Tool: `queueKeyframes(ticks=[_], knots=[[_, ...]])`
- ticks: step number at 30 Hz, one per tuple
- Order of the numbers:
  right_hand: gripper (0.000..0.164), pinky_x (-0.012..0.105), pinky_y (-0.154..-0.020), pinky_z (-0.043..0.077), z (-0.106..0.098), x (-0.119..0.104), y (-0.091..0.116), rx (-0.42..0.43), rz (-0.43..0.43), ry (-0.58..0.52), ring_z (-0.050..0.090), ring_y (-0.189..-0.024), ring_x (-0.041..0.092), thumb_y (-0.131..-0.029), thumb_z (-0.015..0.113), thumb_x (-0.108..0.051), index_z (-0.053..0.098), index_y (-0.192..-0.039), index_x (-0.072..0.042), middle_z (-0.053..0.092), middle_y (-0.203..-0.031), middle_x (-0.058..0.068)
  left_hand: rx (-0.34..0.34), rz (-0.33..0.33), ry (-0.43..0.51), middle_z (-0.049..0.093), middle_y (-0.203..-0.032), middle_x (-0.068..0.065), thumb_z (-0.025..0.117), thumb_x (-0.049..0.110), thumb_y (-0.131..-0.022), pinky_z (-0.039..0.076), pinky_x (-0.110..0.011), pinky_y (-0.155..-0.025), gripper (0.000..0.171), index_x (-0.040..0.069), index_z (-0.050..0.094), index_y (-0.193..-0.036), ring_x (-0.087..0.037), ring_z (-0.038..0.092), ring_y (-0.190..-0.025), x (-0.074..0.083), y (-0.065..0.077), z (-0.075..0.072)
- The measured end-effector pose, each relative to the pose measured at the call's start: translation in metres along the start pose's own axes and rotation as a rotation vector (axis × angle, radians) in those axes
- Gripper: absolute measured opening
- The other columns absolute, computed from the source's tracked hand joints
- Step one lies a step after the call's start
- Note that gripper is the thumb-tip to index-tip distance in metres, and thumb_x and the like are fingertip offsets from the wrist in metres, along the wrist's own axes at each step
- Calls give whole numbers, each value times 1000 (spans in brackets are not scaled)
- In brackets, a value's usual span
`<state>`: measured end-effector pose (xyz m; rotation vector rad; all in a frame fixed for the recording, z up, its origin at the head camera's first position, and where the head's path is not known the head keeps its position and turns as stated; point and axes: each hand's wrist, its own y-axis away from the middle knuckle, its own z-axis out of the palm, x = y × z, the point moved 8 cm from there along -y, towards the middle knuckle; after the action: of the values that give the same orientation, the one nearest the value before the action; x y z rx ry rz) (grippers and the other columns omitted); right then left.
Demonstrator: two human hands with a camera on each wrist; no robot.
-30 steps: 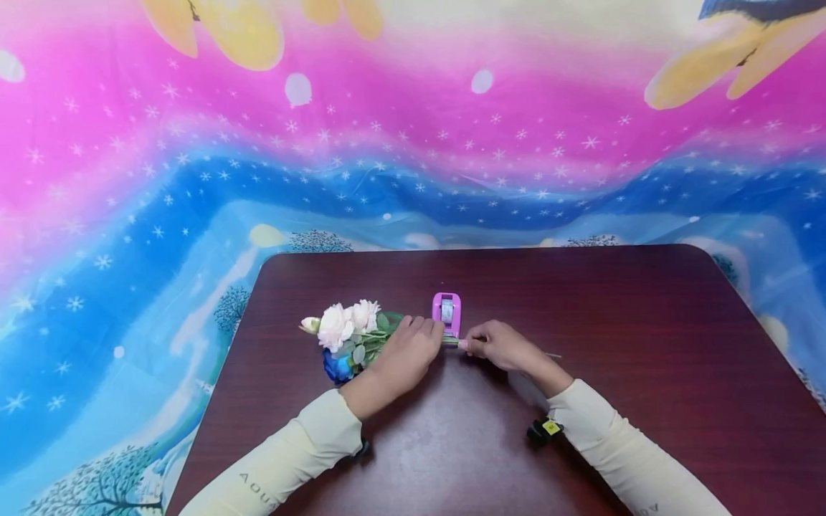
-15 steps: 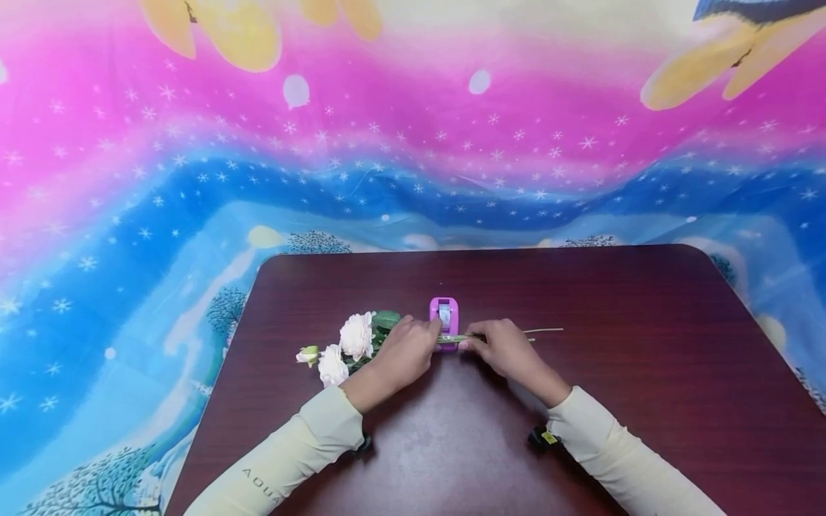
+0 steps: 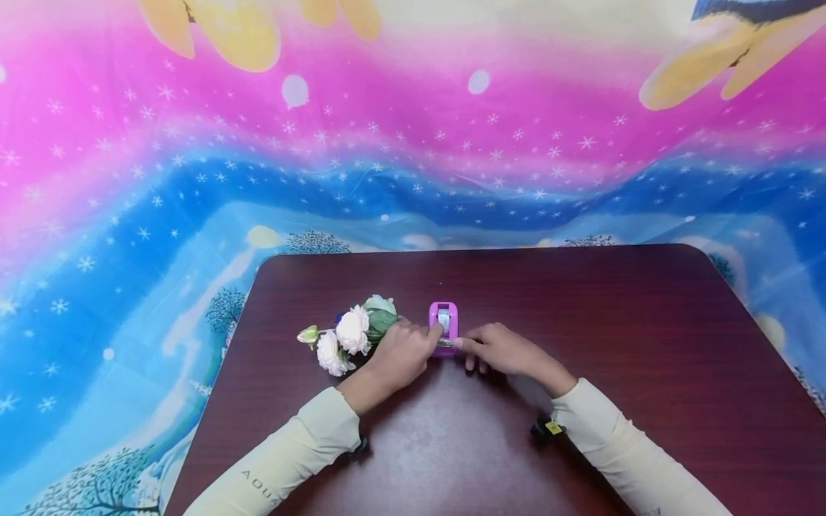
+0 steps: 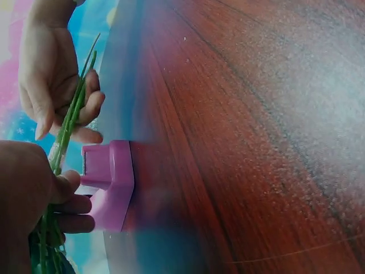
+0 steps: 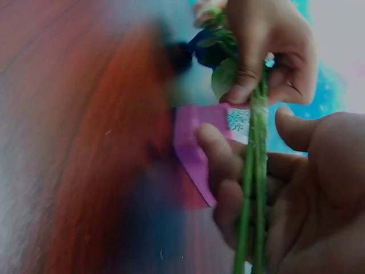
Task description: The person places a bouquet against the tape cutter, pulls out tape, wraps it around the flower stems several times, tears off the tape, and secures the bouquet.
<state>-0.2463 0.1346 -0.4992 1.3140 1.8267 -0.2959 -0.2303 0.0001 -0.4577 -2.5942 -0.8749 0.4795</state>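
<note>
My left hand [image 3: 400,351] grips a bunch of artificial flowers by its green stems [image 4: 71,117], thumb and fingers pinching them. The pale pink roses [image 3: 353,330] and leaves stick out on the left; in the right wrist view a dark blue flower [image 5: 210,51] shows among them. Glossy clear film, seemingly tape [image 5: 259,108], lies on the stems just past the left fingers. My right hand [image 3: 506,349] is under the free stem ends, which lie across its loosely bent fingers, its thumb held apart. Just beyond the stems stands a pink tape dispenser [image 3: 443,315].
A dark reddish-brown table [image 3: 619,322] with rounded far corners bears everything. Behind it hangs a pink and blue printed cloth [image 3: 413,143]. Dark wrist devices [image 3: 547,430] sit under both cuffs.
The bunch has turned about its stems: the blue flower swung from the front to behind the pink roses. My right hand first pinched at the stems, and now its fingers have loosened.
</note>
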Motion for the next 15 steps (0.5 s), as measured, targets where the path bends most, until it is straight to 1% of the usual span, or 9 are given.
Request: queueKeyframes(ticks=[2,4,5,7,9,10,13,15], knots=[[45,34,-52,48,4,3,-2,-91,36,-128,60,-57,19,-108,49,-38,74,-99,-2,70,-73,7,20,20,-20,65,-66,4,73,5,-74,47,-28,-55,28,12,64,-99,-15,61,-55,2,0,0],[44,32,-50,44,8,5,-3,-149,50,-211,55,-55,18,-109,48,-32,72,-96,2,66,-70,7,25,34,-37,67,-69,3,74,7,-76,49,-28,-59,25,13,64,-98,-15,63,-58,4,1,0],[43,30,-50,41,9,6,-4,-166,55,-234,52,-55,17,-109,48,-30,71,-95,4,64,-68,5,22,38,-40,69,-71,3,74,8,-76,51,-29,-62,24,13,64,-98,-16,64,-61,4,1,0],[41,26,-52,37,10,7,-7,-167,58,-250,47,-57,15,-108,50,-26,69,-91,6,58,-66,2,2,35,-31,71,-76,1,75,10,-77,52,-31,-67,25,12,64,-100,-16,66,-66,5,1,1],[39,25,-55,35,7,7,-8,-134,50,-213,44,-59,13,-107,52,-23,68,-88,6,53,-65,-1,-21,22,-12,72,-80,-1,75,10,-78,51,-33,-72,26,11,64,-101,-18,66,-70,5,0,2],[37,25,-57,36,6,7,-9,-108,47,-179,44,-60,13,-107,54,-23,68,-87,6,53,-65,-2,-36,13,0,73,-82,-1,75,12,-80,50,-34,-73,26,10,64,-103,-19,66,-72,5,0,2],[31,27,-61,39,1,6,-9,-8,61,-65,47,-62,13,-104,59,-21,71,-86,1,55,-65,-1,-86,-45,36,73,-87,-2,75,21,-86,45,-35,-75,28,9,63,-108,-20,65,-77,4,0,5],[27,28,-61,41,0,4,-9,63,73,19,48,-62,13,-102,62,-22,72,-86,-4,57,-67,0,-111,-83,26,72,-89,-2,74,29,-89,43,-36,-76,30,9,63,-108,-21,64,-80,3,0,7]])
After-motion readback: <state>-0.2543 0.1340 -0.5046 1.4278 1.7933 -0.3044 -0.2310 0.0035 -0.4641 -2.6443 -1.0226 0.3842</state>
